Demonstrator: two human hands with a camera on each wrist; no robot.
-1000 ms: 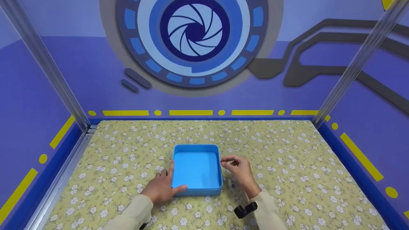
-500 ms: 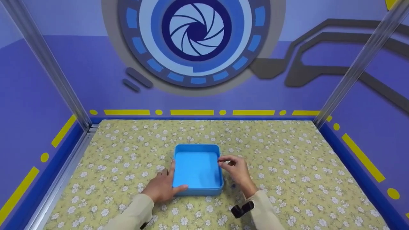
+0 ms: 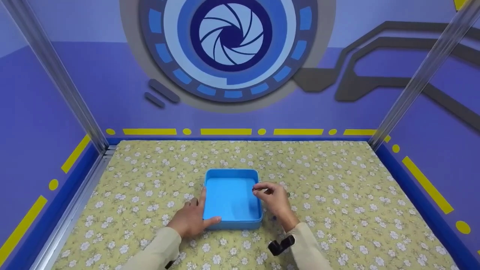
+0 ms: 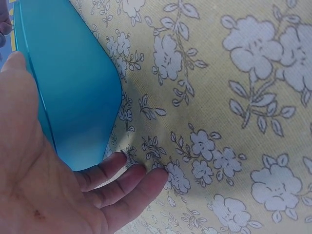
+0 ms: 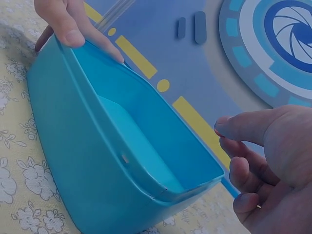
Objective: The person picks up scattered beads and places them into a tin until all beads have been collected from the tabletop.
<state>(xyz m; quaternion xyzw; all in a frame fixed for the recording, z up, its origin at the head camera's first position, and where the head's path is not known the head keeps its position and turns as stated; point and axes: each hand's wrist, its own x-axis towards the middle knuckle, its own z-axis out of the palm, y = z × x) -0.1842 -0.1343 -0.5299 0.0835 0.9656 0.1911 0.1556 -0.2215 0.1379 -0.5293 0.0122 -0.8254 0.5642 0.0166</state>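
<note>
A square blue box, open at the top, stands on the flowered cloth. My left hand rests at its near left corner, index finger along the left rim and thumb over the front rim. The other left fingers extend loosely beside the outer wall in the left wrist view. My right hand is at the box's right side, fingertips above the right rim. Thumb and index finger pinch a tiny red thing, mostly hidden between the fingertips; its kind I cannot tell.
A small dark object lies on the cloth near the right wrist, and another small one shows just beyond the right hand. Blue printed panels and metal posts enclose the flowered table on three sides.
My right hand has moved left, from just outside the box to over its right rim, still pinching the tiny red thing. The left hand stays at its corner.
</note>
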